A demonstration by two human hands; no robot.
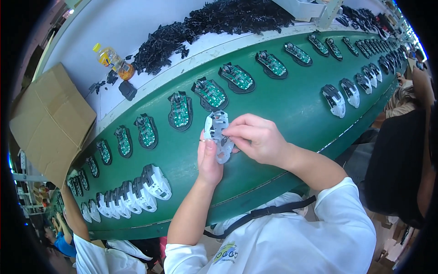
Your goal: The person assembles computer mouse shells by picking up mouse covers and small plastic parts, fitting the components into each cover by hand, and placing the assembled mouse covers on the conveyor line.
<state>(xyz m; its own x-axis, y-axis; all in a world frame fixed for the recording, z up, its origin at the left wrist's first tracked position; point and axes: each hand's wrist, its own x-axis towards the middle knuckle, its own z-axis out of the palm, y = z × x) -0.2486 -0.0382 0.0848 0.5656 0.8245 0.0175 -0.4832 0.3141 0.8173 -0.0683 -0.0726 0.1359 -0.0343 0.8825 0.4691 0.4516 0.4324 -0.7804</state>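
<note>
A white plastic mouse shell [222,153] is held above the green belt, its hollow, ribbed inner side turned up. My left hand [210,162] grips its left edge, thumb on the near side. From the right, my right hand [261,139] reaches in with thumb and forefinger pinched together against the inside of the shell. Whatever is between those fingertips is too small to make out. Just beyond the shell lies a black mouse base with a green circuit board [211,93], one of a long row. Several white-and-black mouse shells [156,183] stand in a line at the left.
More white-and-black shells [334,101] lie on the green belt [283,107] at the right. Small black parts [200,27] are heaped on the far shelf, with a yellow-capped bottle [114,63]. A co-worker's arm [74,214] is beside a cardboard box [52,114]. Another person [397,164] sits right.
</note>
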